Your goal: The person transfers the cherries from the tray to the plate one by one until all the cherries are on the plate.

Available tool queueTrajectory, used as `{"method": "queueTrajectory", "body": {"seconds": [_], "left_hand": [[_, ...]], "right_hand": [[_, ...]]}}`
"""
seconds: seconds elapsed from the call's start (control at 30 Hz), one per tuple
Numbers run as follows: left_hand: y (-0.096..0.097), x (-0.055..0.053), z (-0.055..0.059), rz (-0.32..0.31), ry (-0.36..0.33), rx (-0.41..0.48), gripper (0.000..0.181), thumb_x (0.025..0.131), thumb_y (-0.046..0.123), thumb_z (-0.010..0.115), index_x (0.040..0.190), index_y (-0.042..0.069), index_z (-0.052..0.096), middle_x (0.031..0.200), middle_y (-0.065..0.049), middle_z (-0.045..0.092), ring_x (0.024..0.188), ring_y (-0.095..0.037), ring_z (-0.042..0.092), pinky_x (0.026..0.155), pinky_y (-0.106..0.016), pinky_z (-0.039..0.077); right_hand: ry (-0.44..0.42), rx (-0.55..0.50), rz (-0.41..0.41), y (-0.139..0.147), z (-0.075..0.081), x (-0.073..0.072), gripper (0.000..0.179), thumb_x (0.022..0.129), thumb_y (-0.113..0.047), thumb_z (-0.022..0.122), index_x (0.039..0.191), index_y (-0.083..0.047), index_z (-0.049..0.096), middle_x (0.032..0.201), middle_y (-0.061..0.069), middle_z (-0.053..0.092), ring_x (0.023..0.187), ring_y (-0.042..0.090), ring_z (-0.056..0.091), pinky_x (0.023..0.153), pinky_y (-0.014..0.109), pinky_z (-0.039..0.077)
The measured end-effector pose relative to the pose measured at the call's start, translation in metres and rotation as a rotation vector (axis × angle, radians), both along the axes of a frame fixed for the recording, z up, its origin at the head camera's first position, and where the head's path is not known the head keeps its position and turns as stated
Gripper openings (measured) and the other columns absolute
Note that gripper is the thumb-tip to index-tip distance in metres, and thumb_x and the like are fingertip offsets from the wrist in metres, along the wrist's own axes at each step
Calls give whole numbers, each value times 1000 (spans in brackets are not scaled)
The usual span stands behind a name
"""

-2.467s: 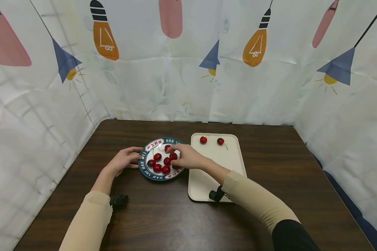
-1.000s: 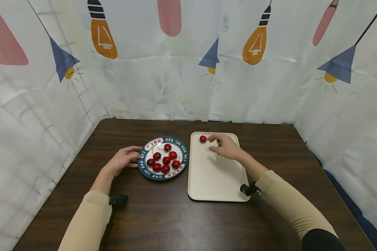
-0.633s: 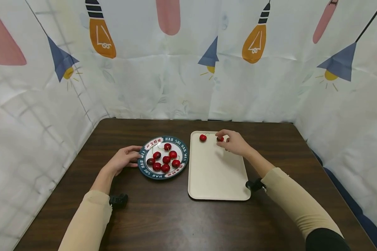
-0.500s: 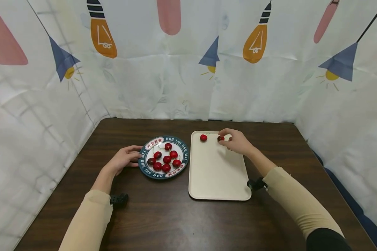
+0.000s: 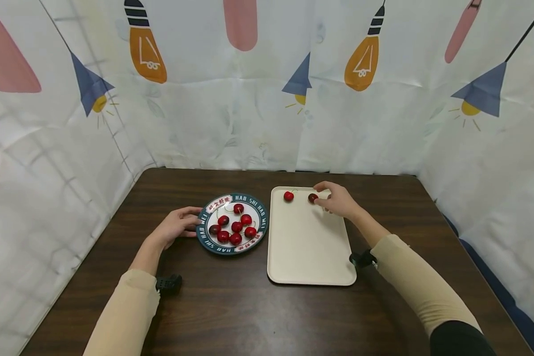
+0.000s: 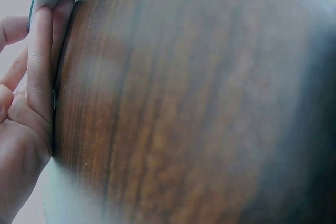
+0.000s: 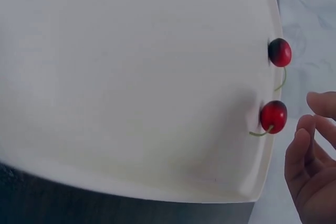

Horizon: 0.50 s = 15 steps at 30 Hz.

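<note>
In the head view my right hand (image 5: 338,200) hovers over the far right corner of the cream tray (image 5: 311,247). Its thumb and forefinger are parted beside a dark red cherry (image 5: 312,198); in the right wrist view a gap shows between the fingertips and this cherry (image 7: 274,117). A second cherry (image 5: 288,196) lies to its left on the tray, and both have green stems. My left hand (image 5: 175,228) touches the left rim of a round plate (image 5: 204,244), its fingers fairly straight. Several cherries (image 5: 236,227) sit on the plate's white middle.
Plate and tray stand side by side, with a narrow strip of the dark wooden table (image 5: 231,306) between them. A printed curtain (image 5: 249,123) hangs behind the table's far edge and along both sides. Each wrist bears a black camera.
My right hand has gone from the plate to the tray's far right cherry, then drawn slightly rightward, fingers parted. A cherry it was at stays on the plate. My left hand keeps its place.
</note>
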<state>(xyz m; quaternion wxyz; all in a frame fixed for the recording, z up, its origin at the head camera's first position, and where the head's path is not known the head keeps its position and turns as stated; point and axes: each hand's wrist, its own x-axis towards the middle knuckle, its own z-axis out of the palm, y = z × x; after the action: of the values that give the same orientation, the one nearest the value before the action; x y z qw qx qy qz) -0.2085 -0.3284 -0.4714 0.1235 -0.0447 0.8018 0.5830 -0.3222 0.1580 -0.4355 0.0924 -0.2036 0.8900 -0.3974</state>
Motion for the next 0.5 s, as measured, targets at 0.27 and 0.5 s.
{"method": "queueTrajectory", "body": {"seconds": [0.27, 0.5], "left_hand": [[0, 0, -1, 0, 10, -6, 54, 105, 18, 58, 153, 0, 42, 128, -21, 64, 97, -20, 69, 84, -33, 60], [1, 0, 0, 4, 8, -9, 54, 105, 18, 58, 153, 0, 42, 129, -21, 64, 98, -19, 68, 84, -33, 60]], "right_hand": [[-52, 39, 13, -3, -6, -4, 43, 99, -12, 65, 142, -5, 57, 138, 16, 56, 58, 19, 56, 57, 33, 50], [-47, 51, 15, -7, -10, -5, 41, 100, -10, 64, 140, -5, 59, 139, 16, 56, 55, 18, 54, 57, 32, 50]]}}
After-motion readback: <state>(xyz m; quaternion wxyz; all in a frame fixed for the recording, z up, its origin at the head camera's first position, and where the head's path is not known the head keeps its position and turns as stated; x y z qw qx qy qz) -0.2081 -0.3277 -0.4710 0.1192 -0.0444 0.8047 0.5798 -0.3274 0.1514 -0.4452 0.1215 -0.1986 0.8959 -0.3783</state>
